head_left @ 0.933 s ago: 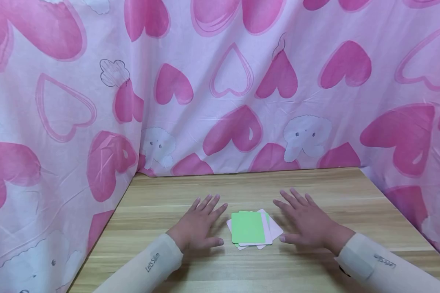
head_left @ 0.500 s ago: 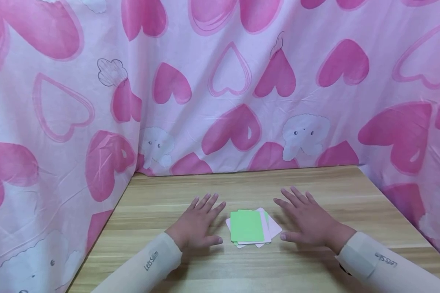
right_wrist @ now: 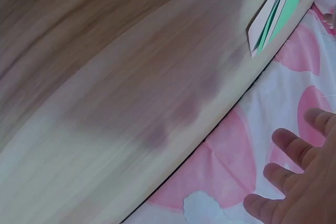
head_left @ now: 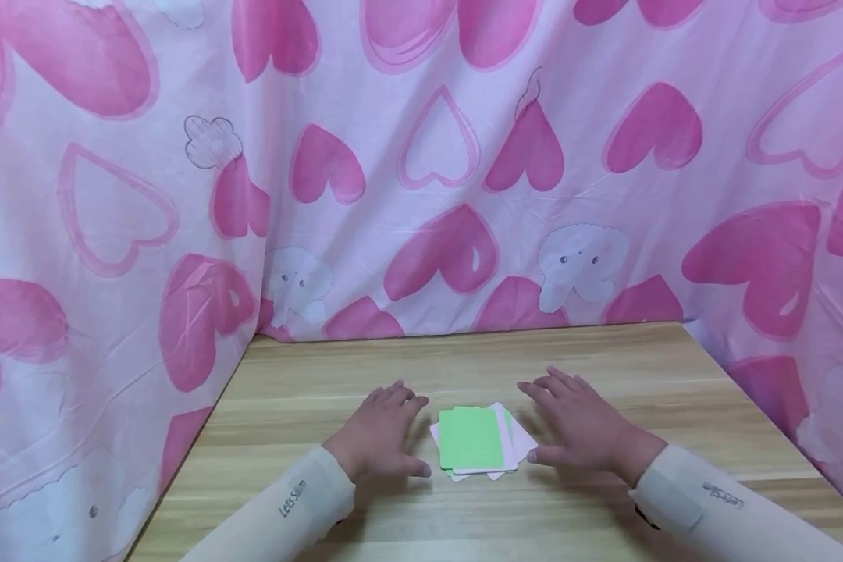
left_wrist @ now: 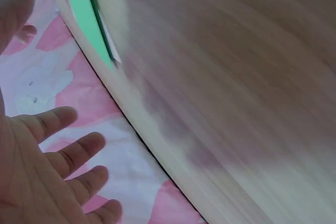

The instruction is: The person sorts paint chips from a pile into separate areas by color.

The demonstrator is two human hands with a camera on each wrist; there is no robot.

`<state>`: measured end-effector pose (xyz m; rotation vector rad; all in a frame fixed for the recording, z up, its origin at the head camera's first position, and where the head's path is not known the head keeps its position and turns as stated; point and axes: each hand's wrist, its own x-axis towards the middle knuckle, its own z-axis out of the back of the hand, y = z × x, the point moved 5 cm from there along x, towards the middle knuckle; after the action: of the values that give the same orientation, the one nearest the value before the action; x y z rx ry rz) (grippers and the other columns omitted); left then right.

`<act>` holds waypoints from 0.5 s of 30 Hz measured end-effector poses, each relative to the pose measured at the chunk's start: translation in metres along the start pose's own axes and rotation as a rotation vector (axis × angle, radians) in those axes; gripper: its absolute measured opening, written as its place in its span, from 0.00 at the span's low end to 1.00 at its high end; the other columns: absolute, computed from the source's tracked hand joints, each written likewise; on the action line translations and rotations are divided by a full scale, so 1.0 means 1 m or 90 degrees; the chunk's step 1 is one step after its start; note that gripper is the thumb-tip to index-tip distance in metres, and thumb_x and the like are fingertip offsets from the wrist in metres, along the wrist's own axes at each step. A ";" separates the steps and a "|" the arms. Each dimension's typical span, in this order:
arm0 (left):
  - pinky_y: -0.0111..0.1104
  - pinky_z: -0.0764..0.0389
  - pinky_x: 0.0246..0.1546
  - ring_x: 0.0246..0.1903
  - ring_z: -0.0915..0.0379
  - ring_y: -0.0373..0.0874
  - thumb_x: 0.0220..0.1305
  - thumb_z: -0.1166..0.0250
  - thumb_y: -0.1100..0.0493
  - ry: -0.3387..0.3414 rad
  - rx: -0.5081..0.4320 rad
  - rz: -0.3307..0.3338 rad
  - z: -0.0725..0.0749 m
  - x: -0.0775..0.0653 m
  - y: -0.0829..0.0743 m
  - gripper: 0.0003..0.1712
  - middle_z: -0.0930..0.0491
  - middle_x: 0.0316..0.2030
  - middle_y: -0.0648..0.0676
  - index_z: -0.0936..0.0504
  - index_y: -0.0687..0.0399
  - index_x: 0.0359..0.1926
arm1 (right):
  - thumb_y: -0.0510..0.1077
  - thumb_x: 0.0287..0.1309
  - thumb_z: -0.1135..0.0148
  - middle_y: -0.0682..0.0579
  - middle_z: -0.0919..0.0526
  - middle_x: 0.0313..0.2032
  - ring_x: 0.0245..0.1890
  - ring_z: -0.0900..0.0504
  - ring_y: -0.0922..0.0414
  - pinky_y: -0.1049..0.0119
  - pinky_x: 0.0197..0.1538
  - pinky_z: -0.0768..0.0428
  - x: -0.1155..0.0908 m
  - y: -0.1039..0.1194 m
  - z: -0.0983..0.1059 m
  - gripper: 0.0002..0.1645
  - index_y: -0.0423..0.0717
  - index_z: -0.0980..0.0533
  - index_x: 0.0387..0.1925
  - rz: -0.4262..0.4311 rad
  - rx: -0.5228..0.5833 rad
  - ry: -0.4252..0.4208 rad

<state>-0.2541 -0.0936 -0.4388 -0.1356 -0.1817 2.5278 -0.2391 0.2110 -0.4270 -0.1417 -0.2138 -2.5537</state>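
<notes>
Many pink hearts and several fluffy white figures mark the cloth (head_left: 122, 257) that hangs along the left side, round behind the table and down the right side. From the lower left comes a pale left sleeve (head_left: 284, 499) with dark lettering that reads "Lets Slim". Beyond its cuff, the left hand (head_left: 375, 433) hangs palm down above the wood, its fingers lightly bent and spread apart, its thumb held well away from them and pointing toward the middle. Next lies the pile of cards (head_left: 471, 439), flat on the wooden table (head_left: 449, 519) between the two hands. One green card is on top, and pink and green ones stick out unevenly beneath it, a pink corner reaching furthest right. Just beside that corner is the thumb of the right hand (head_left: 590, 425); whether it touches the card cannot be told from this angle. The right wrist view shows this hand's fingers apart, slightly curved, with soft shadows on the wood. Last, at the lower right, comes the right sleeve (head_left: 716, 499), its lettering too blurred to read.
</notes>
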 end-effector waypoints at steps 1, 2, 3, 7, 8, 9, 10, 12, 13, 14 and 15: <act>0.56 0.38 0.78 0.76 0.38 0.56 0.50 0.25 0.26 0.001 0.000 0.003 0.000 0.001 -0.002 0.60 0.27 0.70 0.55 0.31 0.50 0.77 | 0.72 0.49 0.22 0.45 0.22 0.65 0.72 0.31 0.36 0.31 0.72 0.31 0.001 0.002 0.000 0.61 0.46 0.33 0.77 -0.003 0.006 0.006; 0.56 0.34 0.76 0.73 0.34 0.55 0.49 0.24 0.26 0.001 0.001 0.005 0.000 0.002 -0.004 0.59 0.25 0.68 0.54 0.30 0.50 0.75 | 0.70 0.49 0.22 0.46 0.22 0.63 0.70 0.28 0.38 0.34 0.71 0.28 0.003 0.005 -0.001 0.60 0.46 0.32 0.76 -0.007 0.012 0.010; 0.55 0.32 0.74 0.70 0.31 0.54 0.48 0.23 0.26 0.001 0.004 0.008 0.001 0.003 -0.006 0.59 0.24 0.66 0.53 0.29 0.50 0.74 | 0.69 0.48 0.21 0.47 0.21 0.61 0.67 0.26 0.41 0.37 0.69 0.25 0.005 0.007 -0.001 0.59 0.44 0.31 0.75 -0.009 0.017 0.012; 0.53 0.26 0.68 0.61 0.26 0.51 0.44 0.21 0.26 0.005 0.015 0.021 0.002 0.012 -0.016 0.58 0.21 0.61 0.50 0.26 0.50 0.71 | 0.68 0.48 0.21 0.49 0.20 0.56 0.56 0.22 0.49 0.47 0.57 0.17 0.017 0.015 -0.007 0.55 0.41 0.27 0.70 -0.006 0.027 0.019; 0.52 0.25 0.67 0.60 0.26 0.50 0.43 0.20 0.26 0.008 0.017 0.025 0.001 0.015 -0.018 0.58 0.21 0.60 0.50 0.25 0.50 0.71 | 0.68 0.48 0.20 0.49 0.20 0.55 0.55 0.22 0.50 0.49 0.55 0.17 0.020 0.016 -0.009 0.55 0.40 0.26 0.69 -0.005 0.026 0.019; 0.52 0.25 0.68 0.60 0.26 0.49 0.42 0.19 0.26 0.012 0.017 0.029 0.000 0.017 -0.020 0.59 0.21 0.60 0.49 0.25 0.49 0.71 | 0.68 0.47 0.20 0.49 0.19 0.55 0.54 0.22 0.50 0.49 0.55 0.16 0.023 0.017 -0.012 0.54 0.40 0.25 0.68 -0.004 0.027 0.021; 0.51 0.26 0.67 0.60 0.26 0.49 0.41 0.19 0.26 0.016 0.016 0.032 -0.001 0.020 -0.021 0.60 0.21 0.59 0.49 0.25 0.49 0.71 | 0.68 0.47 0.20 0.49 0.19 0.55 0.54 0.22 0.50 0.50 0.54 0.16 0.027 0.019 -0.016 0.55 0.40 0.25 0.68 -0.006 0.030 0.025; 0.50 0.26 0.68 0.59 0.27 0.48 0.38 0.17 0.27 0.028 0.012 0.042 -0.003 0.025 -0.024 0.61 0.21 0.58 0.48 0.25 0.49 0.71 | 0.68 0.44 0.18 0.50 0.20 0.56 0.56 0.23 0.50 0.51 0.57 0.17 0.032 0.021 -0.022 0.56 0.42 0.25 0.68 -0.022 0.041 0.040; 0.49 0.26 0.69 0.59 0.27 0.48 0.37 0.16 0.28 0.035 0.007 0.048 -0.004 0.027 -0.026 0.62 0.21 0.58 0.48 0.25 0.49 0.71 | 0.68 0.42 0.17 0.50 0.20 0.57 0.57 0.23 0.50 0.50 0.58 0.17 0.035 0.022 -0.025 0.57 0.43 0.25 0.69 -0.032 0.050 0.049; 0.49 0.27 0.69 0.58 0.27 0.47 0.36 0.15 0.29 0.044 0.001 0.054 -0.005 0.029 -0.027 0.62 0.22 0.57 0.48 0.25 0.49 0.71 | 0.69 0.39 0.16 0.51 0.20 0.57 0.57 0.24 0.51 0.51 0.58 0.17 0.037 0.024 -0.028 0.59 0.44 0.25 0.69 -0.041 0.059 0.062; 0.48 0.27 0.69 0.57 0.27 0.47 0.35 0.14 0.30 0.052 -0.003 0.058 -0.006 0.030 -0.028 0.62 0.22 0.55 0.48 0.25 0.49 0.71 | 0.70 0.37 0.15 0.52 0.21 0.58 0.57 0.24 0.51 0.50 0.59 0.18 0.039 0.026 -0.031 0.61 0.45 0.25 0.70 -0.049 0.069 0.076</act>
<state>-0.2624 -0.0532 -0.4420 -0.2533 -0.1520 2.6067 -0.2592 0.1633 -0.4481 0.0605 -0.3165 -2.6099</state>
